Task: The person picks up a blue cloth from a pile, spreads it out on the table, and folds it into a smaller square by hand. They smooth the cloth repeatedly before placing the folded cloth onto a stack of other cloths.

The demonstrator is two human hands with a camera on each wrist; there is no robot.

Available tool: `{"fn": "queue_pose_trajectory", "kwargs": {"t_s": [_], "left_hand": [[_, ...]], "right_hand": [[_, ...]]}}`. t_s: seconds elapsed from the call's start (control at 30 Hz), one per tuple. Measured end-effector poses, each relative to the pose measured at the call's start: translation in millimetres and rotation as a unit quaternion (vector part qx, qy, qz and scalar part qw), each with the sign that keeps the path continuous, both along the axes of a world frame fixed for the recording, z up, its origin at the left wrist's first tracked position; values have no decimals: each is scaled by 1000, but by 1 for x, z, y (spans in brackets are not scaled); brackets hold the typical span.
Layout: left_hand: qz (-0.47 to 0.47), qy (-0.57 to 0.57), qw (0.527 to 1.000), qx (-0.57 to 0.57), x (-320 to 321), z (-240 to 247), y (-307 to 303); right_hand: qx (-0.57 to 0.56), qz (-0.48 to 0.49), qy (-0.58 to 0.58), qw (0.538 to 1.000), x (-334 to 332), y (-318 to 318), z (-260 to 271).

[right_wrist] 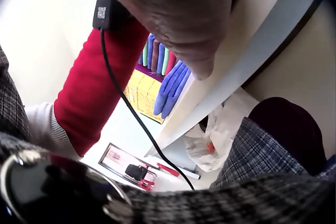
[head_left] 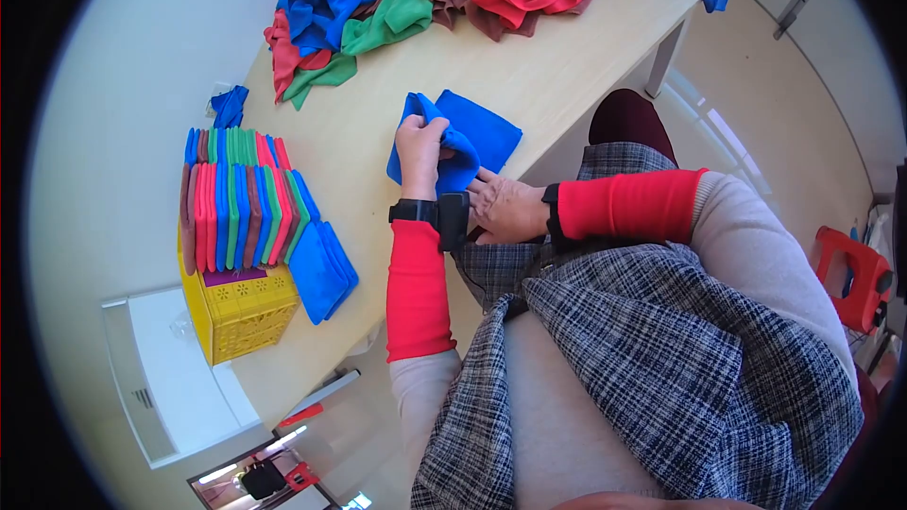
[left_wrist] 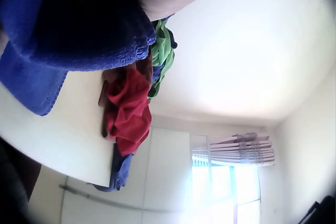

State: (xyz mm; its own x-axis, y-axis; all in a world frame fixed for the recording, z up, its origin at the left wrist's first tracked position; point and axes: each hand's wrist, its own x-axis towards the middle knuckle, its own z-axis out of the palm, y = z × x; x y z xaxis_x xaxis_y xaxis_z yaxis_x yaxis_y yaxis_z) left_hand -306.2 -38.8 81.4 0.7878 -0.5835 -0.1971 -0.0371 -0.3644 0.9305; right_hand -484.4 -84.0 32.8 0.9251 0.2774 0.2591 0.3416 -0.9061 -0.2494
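Observation:
A blue towel (head_left: pixel 480 130) lies partly folded at the table's near edge, one side of it lifted and curled over. My left hand (head_left: pixel 419 153) pinches that raised part between thumb and fingers. In the left wrist view the lifted blue towel (left_wrist: pixel 84 35) fills the upper left, with its stitched edge showing. My right hand (head_left: pixel 510 210) lies at the towel's near edge, fingers extended toward it and their tips partly hidden by the fold. From the right wrist, the right hand (right_wrist: pixel 184 19) appears close up, its thumb pointing down beside the table edge.
Folded towels (head_left: pixel 241 208) in several colours stand packed in rows over a yellow crate (head_left: pixel 250 307) at the left. Folded blue towels (head_left: pixel 323 269) lean beside it. A heap of loose towels (head_left: pixel 397 14) covers the table's far end. A red stool (head_left: pixel 850 279) stands at the right.

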Motion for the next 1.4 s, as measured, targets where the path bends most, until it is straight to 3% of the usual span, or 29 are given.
{"fn": "queue_pose_trajectory", "kwargs": {"t_s": [0.27, 0.4, 0.47, 0.5, 0.6, 0.73, 0.87, 1.03, 1.07, 1.13, 1.17, 1.27, 1.3, 1.33, 1.4], "left_hand": [[-18, -55, 995, 78, -21, -1, -15], [-17, 31, 999, -38, -24, 5, 11], [19, -195, 980, -45, -27, 0, 37], [19, -193, 980, -44, -29, -6, 48], [-52, -459, 885, 52, -32, -23, 79], [-111, -483, 861, 112, -44, -48, 82], [-140, -431, 884, 119, -42, -49, 83], [-150, -438, 880, 109, -48, -47, 82], [-152, -456, 869, 122, -48, -48, 82], [-158, -490, 844, 149, -50, -49, 83], [-158, -489, 845, 149, -51, -49, 83], [-173, -549, 794, 196, -57, -45, 81], [-174, -549, 793, 196, -58, -47, 81], [-160, -473, 850, 166, -58, -48, 82], [-126, -307, 937, 104, -57, -51, 84]], "right_hand": [[4, 7, -13, 1000, 4, -1, -19], [9, 10, -49, 999, -1, -3, -10], [29, 23, -50, 998, 1, -6, -13], [29, 22, -49, 998, 1, -7, -14], [0, 7, -110, 994, 3, -5, -17], [-19, 5, -99, 995, 3, -4, -18], [-22, 50, -34, 998, 3, -11, -17], [21, 80, -75, 994, -11, -24, 2], [67, 74, 59, 993, -12, -29, 31], [158, 56, 321, 932, -8, -35, 80], [157, 55, 322, 932, -4, -35, 88], [225, -27, 223, 948, 20, -29, 86], [231, -41, 41, 971, 38, -19, 63], [230, -53, -141, 961, 52, -12, 39], [192, -75, -150, 967, 68, -7, 18]]}}
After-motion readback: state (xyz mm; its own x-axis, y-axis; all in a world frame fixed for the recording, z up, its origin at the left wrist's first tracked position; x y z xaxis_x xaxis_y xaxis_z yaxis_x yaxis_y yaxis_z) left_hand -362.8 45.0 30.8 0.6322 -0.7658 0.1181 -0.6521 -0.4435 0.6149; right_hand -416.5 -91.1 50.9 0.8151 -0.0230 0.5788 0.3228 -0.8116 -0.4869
